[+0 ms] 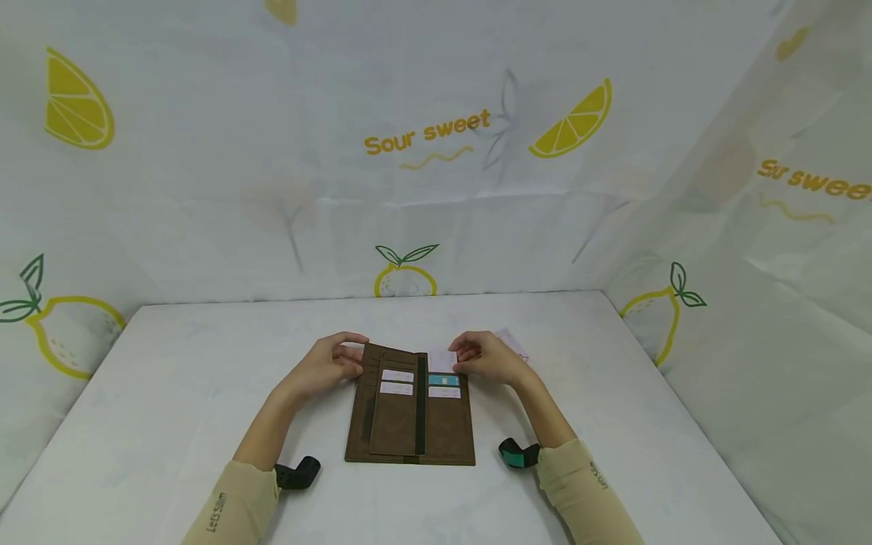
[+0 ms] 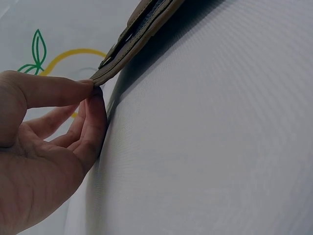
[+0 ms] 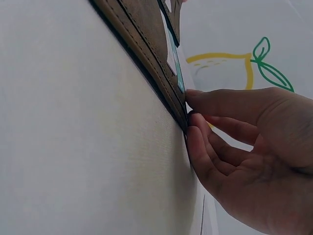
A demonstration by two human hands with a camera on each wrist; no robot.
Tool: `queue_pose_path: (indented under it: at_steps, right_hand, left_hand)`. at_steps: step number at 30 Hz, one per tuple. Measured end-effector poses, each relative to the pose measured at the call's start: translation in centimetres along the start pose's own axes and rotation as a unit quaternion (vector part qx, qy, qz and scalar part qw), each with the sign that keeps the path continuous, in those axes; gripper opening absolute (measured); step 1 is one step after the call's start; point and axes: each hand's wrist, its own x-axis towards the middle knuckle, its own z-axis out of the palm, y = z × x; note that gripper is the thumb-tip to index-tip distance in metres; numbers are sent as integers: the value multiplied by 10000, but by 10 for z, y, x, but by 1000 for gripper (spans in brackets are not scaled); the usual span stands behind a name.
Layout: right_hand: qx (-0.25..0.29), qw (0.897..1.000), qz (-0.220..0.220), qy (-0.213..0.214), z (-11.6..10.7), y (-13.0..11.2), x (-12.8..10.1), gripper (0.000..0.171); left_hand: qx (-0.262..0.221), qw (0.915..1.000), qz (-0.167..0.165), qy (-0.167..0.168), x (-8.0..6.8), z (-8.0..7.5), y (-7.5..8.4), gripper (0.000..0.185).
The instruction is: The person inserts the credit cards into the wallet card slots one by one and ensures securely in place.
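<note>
A brown bifold wallet [image 1: 391,431] lies spread on the table, its inner flap showing on the left half. Between thumb and fingers, my left hand [image 1: 320,369] pinches the wallet's upper left corner, as the left wrist view also shows. My right hand [image 1: 493,358] holds a pale card [image 1: 441,361] by its right side, at the top of the wallet's right half. Just below that card, a blue card [image 1: 444,381] and a whitish card [image 1: 444,393] sit in slots. Two more pale cards [image 1: 397,375] are slotted in the left flap. The right fingertips hide part of the held card.
Behind my right hand, some pale pinkish cards [image 1: 512,344] lie on the white table [image 1: 204,393]. A lemon-printed sheet [image 1: 436,219] hangs behind the table and along its right side. Dark wrist cameras [image 1: 298,474] are strapped to both wrists.
</note>
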Motion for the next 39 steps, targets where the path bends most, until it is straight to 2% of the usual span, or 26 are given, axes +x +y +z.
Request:
queue_pose_path:
  at_steps: [9, 16, 23, 37, 39]
  right_hand:
    - [-166, 9998, 97, 17, 1, 1, 0, 20]
    - [-207, 9998, 60, -50, 0, 2, 1, 13]
    - [-205, 9996, 7, -181, 0, 1, -1, 7]
    - [-299, 9992, -164, -197, -1, 4, -2, 7]
    - [-312, 9994, -77, -161, -1, 4, -2, 7]
  left_hand:
    - [20, 10000, -5, 17, 0, 0, 0, 52]
    - [-14, 9999, 112, -8, -3, 1, 4, 55]
    - [-9, 10000, 25, 14, -2, 2, 4, 53]
    - [-1, 10000, -2, 38, 1, 1, 1, 51]
    - [7, 10000, 1, 39, 1, 1, 1, 51]
